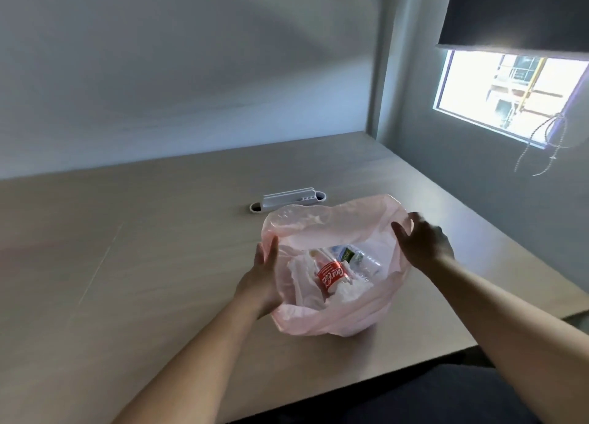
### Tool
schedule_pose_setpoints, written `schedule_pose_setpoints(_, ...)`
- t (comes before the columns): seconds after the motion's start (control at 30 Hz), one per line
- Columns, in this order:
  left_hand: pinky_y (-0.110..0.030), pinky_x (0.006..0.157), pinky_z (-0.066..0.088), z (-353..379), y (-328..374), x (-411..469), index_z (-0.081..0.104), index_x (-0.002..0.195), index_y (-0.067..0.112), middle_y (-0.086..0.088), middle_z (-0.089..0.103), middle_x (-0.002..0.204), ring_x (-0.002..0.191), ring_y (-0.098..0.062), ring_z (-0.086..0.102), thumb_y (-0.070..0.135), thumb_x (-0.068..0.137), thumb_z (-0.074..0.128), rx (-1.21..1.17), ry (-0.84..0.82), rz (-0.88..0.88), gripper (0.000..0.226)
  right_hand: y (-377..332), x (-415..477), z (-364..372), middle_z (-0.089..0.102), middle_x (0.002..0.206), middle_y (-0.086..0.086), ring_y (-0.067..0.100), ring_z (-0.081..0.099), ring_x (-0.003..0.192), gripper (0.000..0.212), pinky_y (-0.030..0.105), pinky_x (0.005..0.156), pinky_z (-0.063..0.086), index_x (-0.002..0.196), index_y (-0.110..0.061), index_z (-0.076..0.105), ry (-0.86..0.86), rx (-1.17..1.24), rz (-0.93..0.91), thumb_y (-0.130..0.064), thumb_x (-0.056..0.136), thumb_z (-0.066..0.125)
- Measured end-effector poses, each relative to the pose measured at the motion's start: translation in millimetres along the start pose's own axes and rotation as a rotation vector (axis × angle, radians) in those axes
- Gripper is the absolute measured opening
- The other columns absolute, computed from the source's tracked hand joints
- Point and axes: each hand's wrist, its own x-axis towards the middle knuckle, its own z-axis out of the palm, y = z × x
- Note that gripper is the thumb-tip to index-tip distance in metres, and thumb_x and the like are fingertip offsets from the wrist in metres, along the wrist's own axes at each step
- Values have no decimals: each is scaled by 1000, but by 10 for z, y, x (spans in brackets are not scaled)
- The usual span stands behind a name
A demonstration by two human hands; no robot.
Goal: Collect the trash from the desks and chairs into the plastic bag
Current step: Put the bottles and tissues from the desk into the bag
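A pale pink plastic bag (334,219) stands open on the wooden desk (143,264). Inside lie a bottle with a red Coca-Cola label (332,277), a clear bottle with a green label (353,256) and crumpled white paper (347,291). My left hand (263,277) lies along the bag's left rim, fingers straight, thumb at the edge. My right hand (424,243) is at the bag's right rim and slightly blurred; its fingers look fairly straight against the plastic.
A white cable-port cover (287,200) sits in the desk just behind the bag. The wall runs along the desk's far edge. A window (510,95) with a dark roller blind and hanging cord is on the right. The desk's near edge is by my body.
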Motion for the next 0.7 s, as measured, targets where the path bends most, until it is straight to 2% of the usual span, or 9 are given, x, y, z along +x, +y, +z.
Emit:
schedule_pose_setpoints(0.03,-24,57,44,-18,-3,-14,-27,144,39,0,-24,158,77,-19,62,12,80,61,15,4,34,112,14,-102,-35,62,117,22,40,56,109,51,40,89,44,133,-17,41,6,-10,38,-47,93,43)
schedule_pose_setpoints(0.13,-29,69,47,-104,0,-71,-24,144,45,-4,-18,159,101,-30,63,35,79,64,53,21,97,109,8,-310,-96,58,126,19,38,54,116,62,40,93,43,144,-23,27,21,-17,94,-53,91,42)
schedule_pose_setpoints(0.2,-32,77,51,-157,10,-167,-21,142,51,-5,-15,160,109,-31,62,41,78,63,84,15,128,105,7,-477,-119,54,131,17,38,53,117,63,41,93,43,145,-23,24,23,-10,111,-52,92,40)
schedule_pose_setpoints(0.33,-36,88,49,-247,28,-381,-17,139,58,-6,-14,160,119,-33,56,47,80,58,187,-17,156,97,-22,-747,-180,45,140,15,38,52,119,59,41,94,42,144,-22,24,7,-8,97,-50,94,38)
schedule_pose_setpoints(0.5,-38,101,43,-299,-21,-866,-10,144,53,-6,-2,161,133,-32,44,48,83,56,159,14,94,90,-107,-1005,-307,55,132,13,33,53,119,52,38,94,41,138,-19,35,-86,59,21,-44,93,43)
schedule_pose_setpoints(0.6,-33,106,38,-239,-158,-1248,12,150,38,-4,22,158,136,-25,40,43,84,57,154,-27,31,80,-142,-1277,-234,60,126,14,32,55,116,46,37,97,44,130,-19,45,-212,115,-44,-43,91,48)
schedule_pose_setpoints(0.7,-24,100,40,-164,-253,-1682,39,144,23,-5,48,143,126,-21,50,26,88,57,115,-267,-51,59,-105,-1616,-140,63,121,9,29,58,110,39,34,91,47,122,-21,55,-292,95,-112,-42,89,50)
